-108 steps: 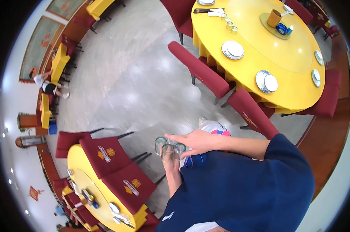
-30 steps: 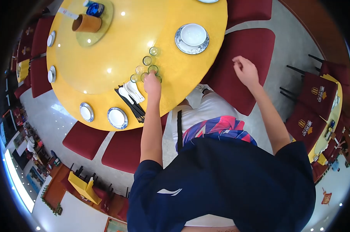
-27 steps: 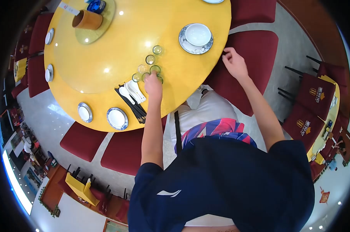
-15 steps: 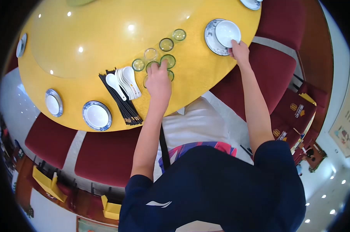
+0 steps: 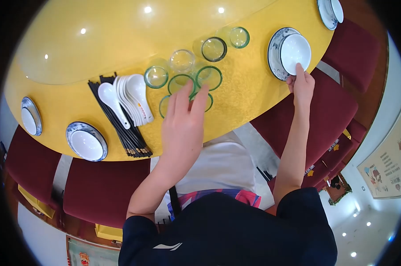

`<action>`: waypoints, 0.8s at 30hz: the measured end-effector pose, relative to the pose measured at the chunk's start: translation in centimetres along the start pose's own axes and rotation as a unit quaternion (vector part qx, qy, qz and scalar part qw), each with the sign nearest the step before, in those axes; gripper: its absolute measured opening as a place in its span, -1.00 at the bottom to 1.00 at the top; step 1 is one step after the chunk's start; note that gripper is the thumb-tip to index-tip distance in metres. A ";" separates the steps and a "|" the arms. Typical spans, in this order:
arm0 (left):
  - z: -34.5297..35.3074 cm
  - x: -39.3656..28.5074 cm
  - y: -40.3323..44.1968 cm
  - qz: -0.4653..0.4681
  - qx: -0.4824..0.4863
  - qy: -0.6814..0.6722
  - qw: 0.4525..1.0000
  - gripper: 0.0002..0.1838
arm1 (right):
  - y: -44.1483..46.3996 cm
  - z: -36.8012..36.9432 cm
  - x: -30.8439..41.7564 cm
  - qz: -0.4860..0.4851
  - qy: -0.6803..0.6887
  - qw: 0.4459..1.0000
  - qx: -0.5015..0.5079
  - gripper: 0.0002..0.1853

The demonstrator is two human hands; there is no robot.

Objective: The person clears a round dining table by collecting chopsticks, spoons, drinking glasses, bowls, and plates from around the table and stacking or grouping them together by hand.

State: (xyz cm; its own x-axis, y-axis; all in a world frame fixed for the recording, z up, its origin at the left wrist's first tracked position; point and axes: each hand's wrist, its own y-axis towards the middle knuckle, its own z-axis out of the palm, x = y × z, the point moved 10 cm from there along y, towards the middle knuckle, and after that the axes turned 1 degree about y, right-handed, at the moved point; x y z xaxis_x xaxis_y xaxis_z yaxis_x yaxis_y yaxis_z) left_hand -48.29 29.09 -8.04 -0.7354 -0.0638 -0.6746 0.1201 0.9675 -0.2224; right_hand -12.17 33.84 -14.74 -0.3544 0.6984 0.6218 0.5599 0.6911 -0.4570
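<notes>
My left hand (image 5: 182,128) reaches over a cluster of clear glasses (image 5: 209,78) on the yellow table (image 5: 240,95), fingers apart at the rims of the nearer ones; whether they touch glass is unclear. With thumb and fingers, my right hand (image 5: 303,86) grips the near rim of a white bowl (image 5: 295,54), which sits on a blue-patterned plate (image 5: 275,53). Left of the glasses lie several white spoons (image 5: 136,93) beside a bundle of black chopsticks (image 5: 120,128).
More bowl-and-plate settings stand along the table edge, at the left (image 5: 31,117), lower left (image 5: 87,141) and upper right (image 5: 331,13). Dark red chairs (image 5: 105,188) line the near side, with others (image 5: 313,119) at the right.
From holding glasses away from the table, both hands are now over it. My right hand has come from beside the table onto the bowl. The view has shifted, and the glasses and spoons appear larger.
</notes>
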 end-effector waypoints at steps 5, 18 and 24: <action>0.0 0.6 -1.1 0.009 0.017 -0.020 1.000 -0.47 | -2.1 0.4 1.8 -0.044 0.018 0.998 0.043 -0.56; -1.1 1.5 -2.5 0.081 -0.053 -0.001 0.995 -0.57 | -5.8 8.9 -0.7 -0.049 -0.028 0.984 0.171 -0.69; -0.3 0.9 -3.0 0.096 -0.112 0.003 0.989 -0.52 | -6.7 9.6 1.0 -0.078 -0.046 0.982 0.164 -0.58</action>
State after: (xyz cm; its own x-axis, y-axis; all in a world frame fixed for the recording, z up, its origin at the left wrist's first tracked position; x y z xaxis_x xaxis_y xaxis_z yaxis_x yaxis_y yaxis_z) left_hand -49.54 26.18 -7.80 -0.7170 0.1271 -0.6854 0.1076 0.9916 0.0712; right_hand -23.48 31.68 -17.21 -0.4907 0.5831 0.6474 0.2280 0.8031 -0.5505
